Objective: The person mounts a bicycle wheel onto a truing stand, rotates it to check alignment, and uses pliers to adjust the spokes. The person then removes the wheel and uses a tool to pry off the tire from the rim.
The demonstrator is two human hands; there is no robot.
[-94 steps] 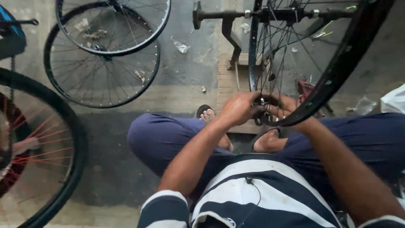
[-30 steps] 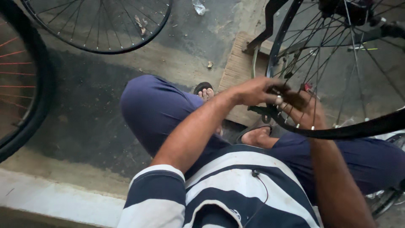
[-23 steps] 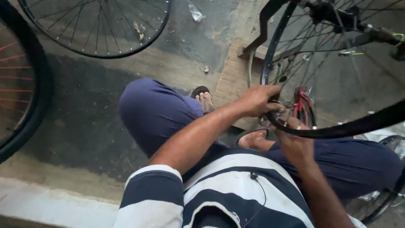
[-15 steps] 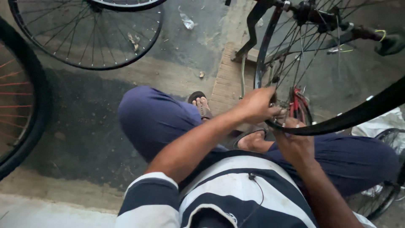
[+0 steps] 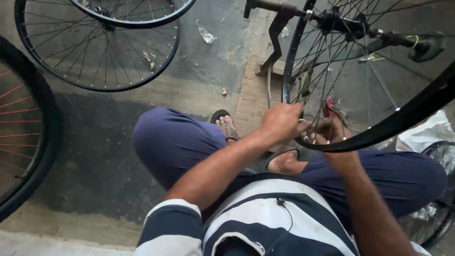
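My left hand (image 5: 280, 121) is closed on the black wheel rim (image 5: 290, 71) at its lower arc. Just beside it, my right hand (image 5: 332, 134) pinches near a spoke (image 5: 316, 90); its exact grip I cannot tell. By my judgement, spoke work is midway: the wheel sits in the stand (image 5: 275, 33), no tyre fitted.

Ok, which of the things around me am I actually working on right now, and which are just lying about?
In hand:
- black wheel rim with its spokes, mounted on the stand
- left hand and right hand, both at the rim's lower edge

Lying about:
- bare spoked wheels on the floor
- tyred wheel with red spokes
- crumpled wrapper
- white bag
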